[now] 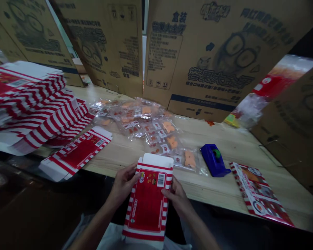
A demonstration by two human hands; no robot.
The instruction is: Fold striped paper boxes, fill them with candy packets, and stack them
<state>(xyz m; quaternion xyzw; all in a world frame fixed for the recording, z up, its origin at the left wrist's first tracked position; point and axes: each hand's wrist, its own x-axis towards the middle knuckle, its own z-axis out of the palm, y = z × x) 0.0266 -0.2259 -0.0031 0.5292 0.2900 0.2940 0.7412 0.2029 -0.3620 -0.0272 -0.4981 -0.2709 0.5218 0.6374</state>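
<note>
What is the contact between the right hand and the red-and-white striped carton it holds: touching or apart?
Touching. The head view shows the right hand with its fingers against the edge of the red-and-white striped carton.

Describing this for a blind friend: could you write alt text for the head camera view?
The left hand and right hand hold a red-and-white striped carton at a wooden table, beside stacked cartons and clear bags of orange pieces.

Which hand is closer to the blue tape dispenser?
Right. The right hand sits left of the blue tape dispenser; the left hand is farther left, across the red-striped box.
</note>
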